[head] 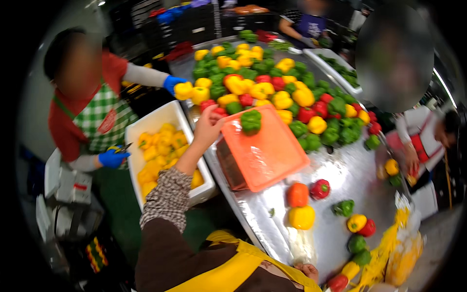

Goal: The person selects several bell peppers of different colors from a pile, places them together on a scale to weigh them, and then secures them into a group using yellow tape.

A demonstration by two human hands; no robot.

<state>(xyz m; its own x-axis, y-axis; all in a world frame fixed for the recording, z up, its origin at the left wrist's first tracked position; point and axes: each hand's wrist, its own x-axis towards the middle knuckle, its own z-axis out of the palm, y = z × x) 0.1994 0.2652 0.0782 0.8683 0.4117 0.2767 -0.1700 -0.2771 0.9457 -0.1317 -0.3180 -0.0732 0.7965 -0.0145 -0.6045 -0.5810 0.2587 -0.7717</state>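
My left hand (208, 127) reaches out over the table edge, its fingers bent beside red bell peppers (220, 110) and at the corner of an orange plastic tray or lid (271, 157). Whether it grips either is unclear. A green bell pepper (251, 122) sits on that orange surface, with a dark box (229, 164) partly showing beneath. Low in the picture, my right hand (309, 271) is partly covered by my clothing. It lies at the end of clear plastic packaging (302, 244); a grip cannot be made out. Ahead stand an orange pepper (298, 195) and a yellow pepper (302, 218).
Mixed peppers (261, 89) heap across the metal table (328, 168). A white foam box (135, 146) of yellow peppers stands left. There a co-worker's gloved hand (174, 84) holds a yellow pepper, the other gloved hand (112, 157) scissors. More people work at right and back.
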